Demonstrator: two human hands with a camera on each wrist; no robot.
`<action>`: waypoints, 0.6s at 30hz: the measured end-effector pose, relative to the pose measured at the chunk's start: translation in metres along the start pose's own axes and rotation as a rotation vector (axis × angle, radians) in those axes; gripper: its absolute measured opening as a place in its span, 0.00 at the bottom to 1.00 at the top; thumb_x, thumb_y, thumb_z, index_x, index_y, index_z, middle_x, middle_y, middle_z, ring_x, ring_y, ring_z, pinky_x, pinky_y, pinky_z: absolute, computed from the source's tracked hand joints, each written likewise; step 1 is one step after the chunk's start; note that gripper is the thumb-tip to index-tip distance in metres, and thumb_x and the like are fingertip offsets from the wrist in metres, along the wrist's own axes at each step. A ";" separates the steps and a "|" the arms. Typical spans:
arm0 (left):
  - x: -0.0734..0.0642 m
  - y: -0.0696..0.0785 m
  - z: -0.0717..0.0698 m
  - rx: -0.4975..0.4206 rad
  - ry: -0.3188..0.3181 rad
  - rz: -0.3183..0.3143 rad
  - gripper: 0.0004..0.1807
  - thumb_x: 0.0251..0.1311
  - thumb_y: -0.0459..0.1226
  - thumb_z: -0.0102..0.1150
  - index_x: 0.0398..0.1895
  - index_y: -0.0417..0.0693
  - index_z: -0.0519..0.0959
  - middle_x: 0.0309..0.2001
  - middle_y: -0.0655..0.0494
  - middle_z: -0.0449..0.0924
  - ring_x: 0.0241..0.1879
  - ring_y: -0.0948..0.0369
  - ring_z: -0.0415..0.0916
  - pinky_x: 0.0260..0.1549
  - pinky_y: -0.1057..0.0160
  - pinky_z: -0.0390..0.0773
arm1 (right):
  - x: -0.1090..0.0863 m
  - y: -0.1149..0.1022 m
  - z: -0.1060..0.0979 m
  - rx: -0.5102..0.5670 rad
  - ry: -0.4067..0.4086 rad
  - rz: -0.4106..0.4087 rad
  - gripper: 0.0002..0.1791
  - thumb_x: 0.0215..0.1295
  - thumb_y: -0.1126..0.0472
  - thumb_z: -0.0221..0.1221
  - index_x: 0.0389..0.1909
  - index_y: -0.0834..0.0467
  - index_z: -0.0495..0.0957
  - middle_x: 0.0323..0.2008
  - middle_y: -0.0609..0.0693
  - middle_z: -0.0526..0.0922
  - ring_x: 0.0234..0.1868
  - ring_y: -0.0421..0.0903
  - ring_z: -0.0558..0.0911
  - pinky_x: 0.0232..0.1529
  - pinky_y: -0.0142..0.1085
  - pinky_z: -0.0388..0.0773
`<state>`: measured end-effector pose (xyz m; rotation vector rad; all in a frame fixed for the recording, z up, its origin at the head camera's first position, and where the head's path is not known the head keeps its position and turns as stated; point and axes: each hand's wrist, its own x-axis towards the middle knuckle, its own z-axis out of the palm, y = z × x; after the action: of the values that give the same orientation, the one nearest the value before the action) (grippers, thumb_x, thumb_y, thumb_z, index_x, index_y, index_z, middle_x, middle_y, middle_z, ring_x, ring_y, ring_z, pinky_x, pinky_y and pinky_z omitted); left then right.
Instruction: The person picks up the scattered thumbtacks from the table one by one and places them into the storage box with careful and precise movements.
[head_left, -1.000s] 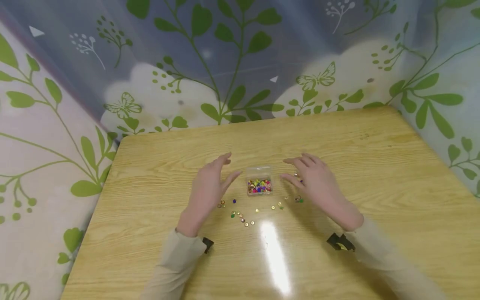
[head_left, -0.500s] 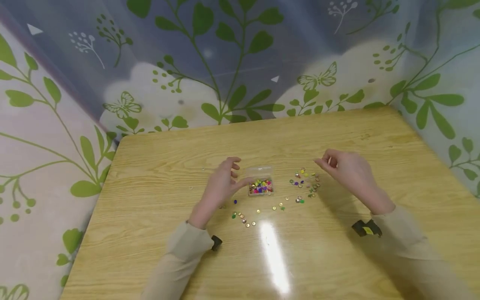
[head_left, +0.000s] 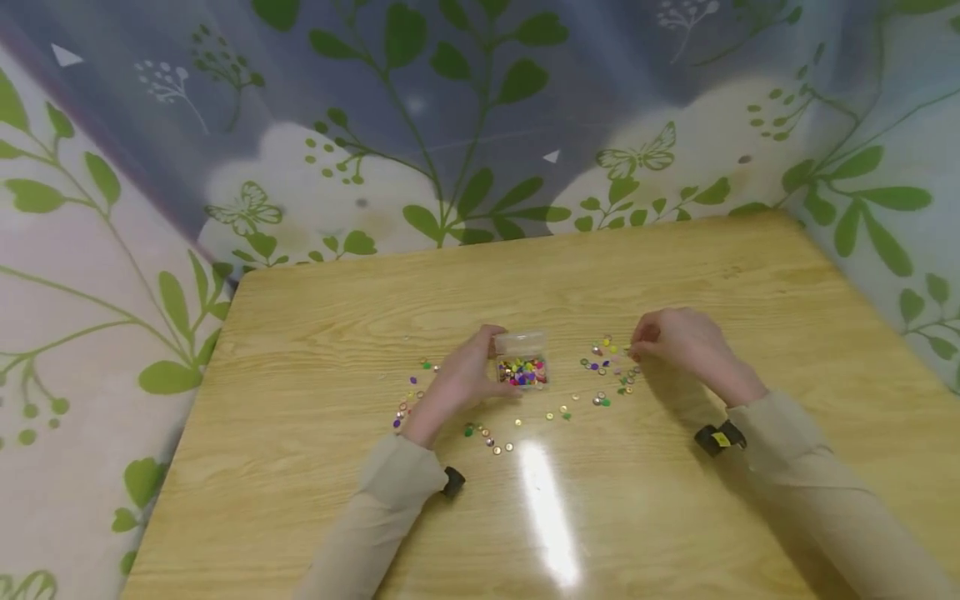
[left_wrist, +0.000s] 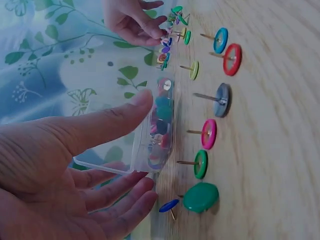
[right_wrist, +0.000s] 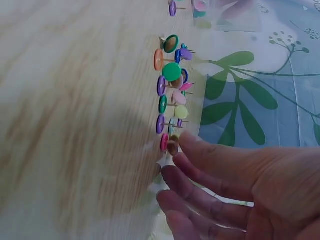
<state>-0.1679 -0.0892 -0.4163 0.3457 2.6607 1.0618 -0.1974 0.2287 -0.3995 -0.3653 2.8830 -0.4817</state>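
Observation:
A small clear plastic box (left_wrist: 146, 159) full of coloured thumbtacks (head_left: 525, 371) stands in the middle of the table, its clear lid (head_left: 522, 341) raised at the back. My left hand (head_left: 463, 377) holds the box from the left, thumb along the front and fingers behind. My right hand (head_left: 686, 335) is low over the loose tacks right of the box. In the right wrist view its thumb and index finger pinch at a brownish thumbtack (right_wrist: 173, 147) at the end of a cluster. Other tacks, such as a green one (right_wrist: 172, 71), lie close by.
Loose thumbtacks (head_left: 489, 441) are strewn in front of the box, and others (head_left: 402, 408) lie left of the left forearm. Several rest points sideways in the left wrist view, including a grey tack (left_wrist: 223, 100). Patterned curtains hang behind the wooden table (head_left: 360, 317).
My left hand has moved right, from beside the box to gripping it. My right hand has moved right, away from the box, and then down to the tacks there.

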 end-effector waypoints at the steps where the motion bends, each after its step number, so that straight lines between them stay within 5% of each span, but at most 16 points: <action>1: 0.001 0.000 0.000 -0.006 -0.003 0.003 0.52 0.44 0.40 0.82 0.73 0.47 0.63 0.63 0.45 0.77 0.61 0.48 0.75 0.62 0.45 0.73 | 0.001 0.001 0.000 -0.002 -0.001 -0.001 0.06 0.64 0.54 0.68 0.34 0.52 0.86 0.37 0.49 0.90 0.34 0.48 0.83 0.32 0.43 0.76; 9: 0.003 -0.001 0.000 -0.016 -0.031 -0.022 0.46 0.46 0.39 0.81 0.69 0.45 0.67 0.55 0.46 0.81 0.54 0.50 0.78 0.55 0.49 0.78 | 0.005 0.000 0.001 0.038 -0.041 0.063 0.05 0.62 0.58 0.70 0.34 0.56 0.87 0.37 0.54 0.90 0.21 0.43 0.78 0.23 0.35 0.71; 18: 0.002 -0.005 -0.002 -0.026 -0.036 -0.038 0.35 0.48 0.41 0.80 0.59 0.45 0.73 0.53 0.47 0.81 0.52 0.51 0.78 0.49 0.55 0.81 | 0.009 0.000 0.002 0.094 -0.067 0.086 0.03 0.63 0.61 0.69 0.33 0.57 0.87 0.34 0.53 0.89 0.17 0.44 0.78 0.19 0.35 0.72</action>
<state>-0.1712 -0.0930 -0.4185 0.3051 2.6089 1.0670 -0.2054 0.2252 -0.4026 -0.2375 2.7863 -0.5757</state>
